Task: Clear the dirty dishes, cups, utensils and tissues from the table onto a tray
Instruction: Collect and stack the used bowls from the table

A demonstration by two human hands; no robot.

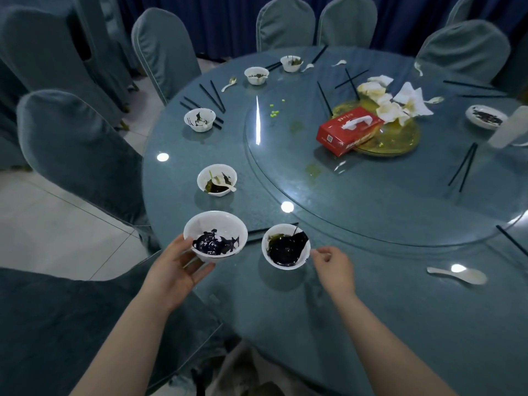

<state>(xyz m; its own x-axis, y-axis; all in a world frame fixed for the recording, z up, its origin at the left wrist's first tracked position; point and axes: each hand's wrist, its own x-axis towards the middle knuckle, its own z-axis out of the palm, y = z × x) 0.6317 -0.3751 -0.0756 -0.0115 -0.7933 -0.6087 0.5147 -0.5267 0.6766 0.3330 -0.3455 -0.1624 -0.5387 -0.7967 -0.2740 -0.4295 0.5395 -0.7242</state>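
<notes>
My left hand point(175, 268) holds a white bowl point(215, 235) smeared with dark sauce just above the near table edge, thumb on its rim and fingers under it. My right hand point(333, 267) pinches the right rim of a second white bowl point(285, 246) of dark sauce that stands on the glass. Further white bowls stand along the left edge point(217, 179), point(200, 119), point(256, 75) and at the back point(291, 63). A white spoon point(457, 275) lies near right. Crumpled tissues point(397, 100) lie on a yellow plate point(400, 138). No tray is in view.
A red tissue box point(347, 131) sits on the glass turntable point(285, 172). Black chopsticks point(464, 167) lie scattered around the round table. A small dish point(485, 117) stands far right. Covered chairs point(77, 155) ring the table closely; tiled floor point(43, 224) shows at left.
</notes>
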